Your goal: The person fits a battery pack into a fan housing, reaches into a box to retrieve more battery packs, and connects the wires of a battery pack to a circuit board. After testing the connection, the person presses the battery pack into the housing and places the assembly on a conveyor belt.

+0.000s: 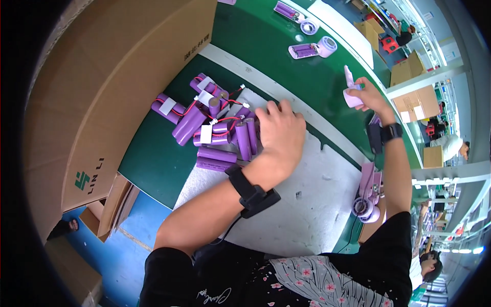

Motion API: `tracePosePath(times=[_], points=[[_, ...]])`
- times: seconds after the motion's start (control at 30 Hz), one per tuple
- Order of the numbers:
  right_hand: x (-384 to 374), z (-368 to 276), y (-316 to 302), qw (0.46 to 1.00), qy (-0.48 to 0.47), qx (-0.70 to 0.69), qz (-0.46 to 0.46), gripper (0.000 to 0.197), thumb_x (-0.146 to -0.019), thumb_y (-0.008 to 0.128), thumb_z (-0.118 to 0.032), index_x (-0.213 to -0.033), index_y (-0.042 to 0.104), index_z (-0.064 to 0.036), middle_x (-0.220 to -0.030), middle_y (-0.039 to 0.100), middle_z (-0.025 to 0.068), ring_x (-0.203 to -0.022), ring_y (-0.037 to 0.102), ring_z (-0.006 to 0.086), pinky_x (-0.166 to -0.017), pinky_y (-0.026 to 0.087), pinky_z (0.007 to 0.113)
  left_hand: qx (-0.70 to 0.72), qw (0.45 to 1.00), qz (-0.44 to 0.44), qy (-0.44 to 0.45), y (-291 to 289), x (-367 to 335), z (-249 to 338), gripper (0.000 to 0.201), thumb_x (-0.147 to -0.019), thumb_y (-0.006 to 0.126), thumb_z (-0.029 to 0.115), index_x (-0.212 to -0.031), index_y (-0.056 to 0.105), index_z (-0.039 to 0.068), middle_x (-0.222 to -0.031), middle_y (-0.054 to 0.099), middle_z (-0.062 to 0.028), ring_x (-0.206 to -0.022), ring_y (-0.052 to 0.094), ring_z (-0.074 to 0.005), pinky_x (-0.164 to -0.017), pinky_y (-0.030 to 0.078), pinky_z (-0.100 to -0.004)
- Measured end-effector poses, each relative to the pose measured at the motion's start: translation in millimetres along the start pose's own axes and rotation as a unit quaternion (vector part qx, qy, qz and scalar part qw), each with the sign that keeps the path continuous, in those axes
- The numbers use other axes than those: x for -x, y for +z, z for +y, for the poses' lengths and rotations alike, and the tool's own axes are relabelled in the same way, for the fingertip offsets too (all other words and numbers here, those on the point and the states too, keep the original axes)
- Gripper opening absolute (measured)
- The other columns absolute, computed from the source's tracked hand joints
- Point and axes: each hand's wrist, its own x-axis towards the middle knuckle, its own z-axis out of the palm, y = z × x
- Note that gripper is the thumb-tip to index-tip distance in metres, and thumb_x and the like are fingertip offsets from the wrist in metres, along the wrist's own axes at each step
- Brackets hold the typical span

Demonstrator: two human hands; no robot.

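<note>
The green bench (153, 166) carries a pale foam sheet (307, 204), nearest the body. Lilac fan units (364, 207) lie at its right edge. The left hand (281, 130) is at the right side of a heap of purple battery packs (191, 124), palm down, fingers bent; the fingertips are hidden, so whether it grips a pack cannot be told. The nearest pack lies left to right; the pair beside the hand points away from the body. The packs appear rigid, dense and smooth-wrapped; the cylinder sides look the sound hold, clear of the thin red leads (232, 118).

Farther out to the right, above the green strip, the right hand (369, 97) closes thumb and fingers on a lilac casing (353, 97). Its long axis runs away from the body, narrow end outward. It is probably light, stiff, slick plastic, best held by the broad end. Beyond lie two opened fan bodies (307, 50).
</note>
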Motion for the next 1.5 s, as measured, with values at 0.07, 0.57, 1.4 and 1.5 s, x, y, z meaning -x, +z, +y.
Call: tracePosePath(times=[0.07, 0.57, 1.4, 1.5], points=[[57, -22, 0, 0.995, -0.069, -0.001, -0.075, 0.047, -0.08, 0.076, -0.028, -0.116, 0.049, -0.0129, -0.099, 0.064, 0.008, -0.07, 0.064, 0.0136, -0.052, 0.047, 0.023, 0.004, 0.999, -0.044, -0.016, -5, -2, -12, 0.02, -0.082, 0.064, 0.011, -0.099, 0.073, 0.014, -0.108, 0.06, -0.0084, -0.105, 0.056, -0.0293, -0.089, 0.039, -0.0435], [220, -4, 76, 0.95, -0.257, 0.176, 0.002, 0.053, -0.071, 0.069, 0.01, -0.12, 0.06, -0.0083, -0.127, 0.054, 0.008, -0.099, 0.061, 0.0238, -0.086, 0.049, 0.032, 0.209, 0.965, 0.081, 0.132, -43, -13, -40, 0.032, -0.078, 0.067, -0.002, -0.108, 0.072, 0.009, -0.095, 0.069, -0.0121, -0.084, 0.068, -0.0298, -0.074, 0.054, -0.0411], [250, 49, 149, 0.911, -0.091, -0.369, 0.159, 0.011, -0.089, 0.067, -0.001, -0.095, 0.057, -0.0012, -0.091, 0.064, 0.0056, -0.075, 0.06, 0.0155, -0.073, 0.05, 0.029, 0.375, 0.849, -0.167, 0.333, 18, 38, 25, 0.039, -0.068, 0.084, 0.013, -0.094, 0.056, 0.005, -0.093, 0.061, -0.0088, -0.089, 0.061, -0.0307, -0.078, 0.05, -0.0417], [248, 40, 169, 0.862, -0.137, -0.434, 0.221, 0.018, -0.081, 0.072, 0.007, -0.088, 0.058, -0.0019, -0.087, 0.064, 0.0058, -0.076, 0.059, 0.0155, -0.071, 0.047, 0.025, 0.41, 0.834, -0.197, 0.313, 20, 31, 17, 0.035, -0.07, 0.083, 0.011, -0.092, 0.057, 0.004, -0.092, 0.062, -0.0092, -0.089, 0.062, -0.03, -0.078, 0.051, -0.0402]])
